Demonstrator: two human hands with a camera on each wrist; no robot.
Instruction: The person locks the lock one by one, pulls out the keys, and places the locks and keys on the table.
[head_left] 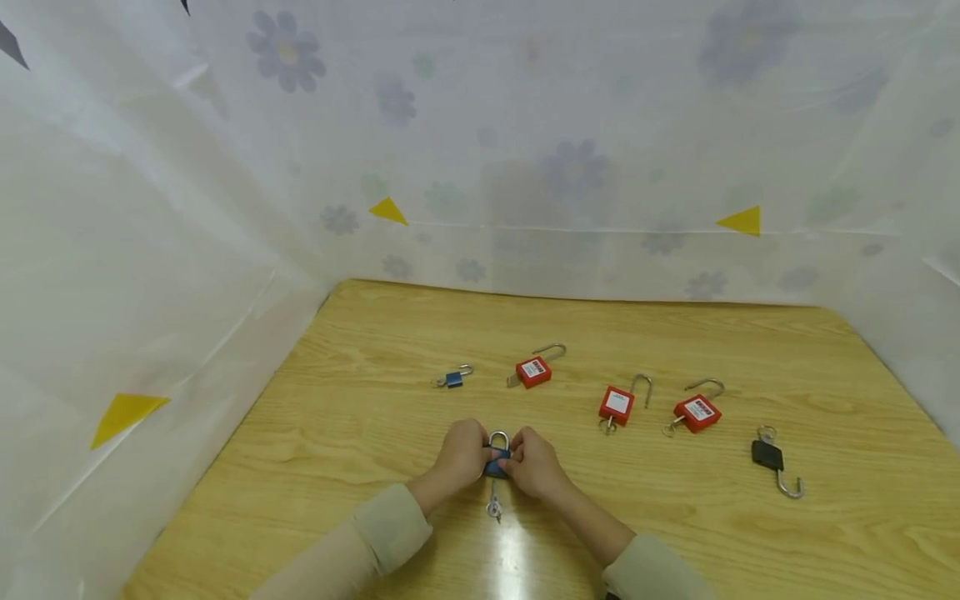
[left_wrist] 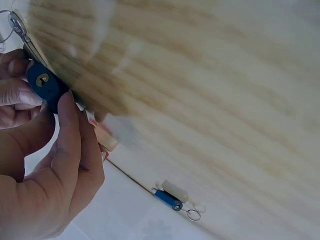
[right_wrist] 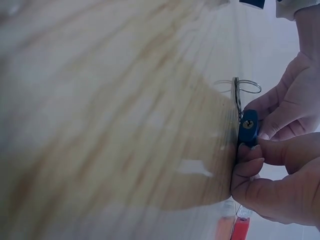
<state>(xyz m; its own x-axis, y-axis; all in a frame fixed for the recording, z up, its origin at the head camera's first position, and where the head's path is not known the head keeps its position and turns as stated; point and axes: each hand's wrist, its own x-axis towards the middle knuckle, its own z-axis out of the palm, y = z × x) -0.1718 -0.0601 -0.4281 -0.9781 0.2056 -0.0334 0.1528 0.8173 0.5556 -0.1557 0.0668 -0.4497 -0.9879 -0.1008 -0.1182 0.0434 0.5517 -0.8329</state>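
Note:
A blue padlock with its shackle seated in the body is held between both hands at the near middle of the table. My left hand pinches one side of it. On the opposite side, the fingers and thumb of my right hand grip the body. The left wrist view shows the padlock's bottom face with a keyhole, and no key sits in it. Keys on a ring lie on the wood just below the padlock, toward the person.
Farther back on the wooden table lie a small blue padlock and three red padlocks, among them one at the center. A black padlock lies at the right. All these have open shackles. Patterned sheeting encloses the table.

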